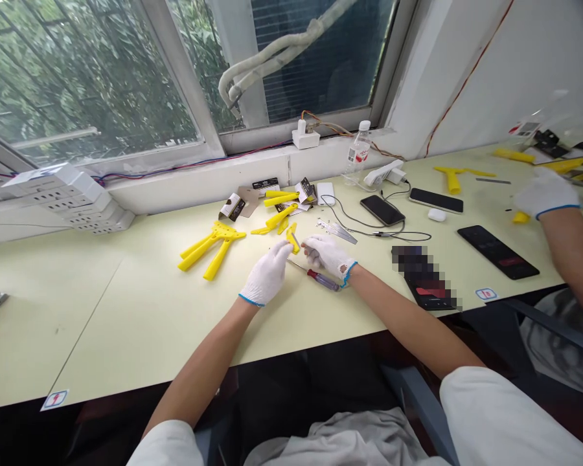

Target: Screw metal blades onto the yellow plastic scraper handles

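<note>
Yellow piece [292,237] is pinched by the left hand [266,272]; whether the right hand [326,254] holds anything, I cannot tell

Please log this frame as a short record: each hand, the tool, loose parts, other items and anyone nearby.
Left hand: white-gloved, holding a small yellow piece
Right hand: white-gloved, fingers near that piece; grip unclear
Tool: screwdriver lying on the table by the right hand
Loose parts: metal strips beyond the right hand; yellow handles left of the left hand
Other items: capped bottle near the wall
Nearby: co-worker's gloved hand, far right
</note>
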`<action>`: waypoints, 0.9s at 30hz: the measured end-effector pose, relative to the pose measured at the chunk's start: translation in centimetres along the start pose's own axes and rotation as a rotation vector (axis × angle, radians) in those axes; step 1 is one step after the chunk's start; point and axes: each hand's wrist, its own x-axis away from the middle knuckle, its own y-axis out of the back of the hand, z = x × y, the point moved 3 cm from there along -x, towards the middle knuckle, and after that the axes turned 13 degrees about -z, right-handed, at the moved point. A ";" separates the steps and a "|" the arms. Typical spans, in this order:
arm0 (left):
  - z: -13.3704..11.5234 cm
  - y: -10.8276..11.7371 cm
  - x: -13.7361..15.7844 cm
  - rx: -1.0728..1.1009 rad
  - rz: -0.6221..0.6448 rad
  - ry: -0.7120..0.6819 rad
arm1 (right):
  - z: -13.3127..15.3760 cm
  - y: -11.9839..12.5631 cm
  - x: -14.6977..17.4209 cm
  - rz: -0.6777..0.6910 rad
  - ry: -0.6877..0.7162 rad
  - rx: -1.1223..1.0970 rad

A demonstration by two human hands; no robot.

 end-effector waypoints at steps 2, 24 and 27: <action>0.2 0.7 -0.6 0.233 -0.106 0.201 | 0.3 1.1 -1.1 -0.151 0.108 0.147; 2.0 -2.2 0.6 0.875 -0.146 0.892 | 1.3 5.6 -7.0 -0.491 0.516 0.730; 2.0 -2.3 0.6 0.888 -0.132 0.877 | 1.9 5.2 -6.7 -0.445 0.535 0.714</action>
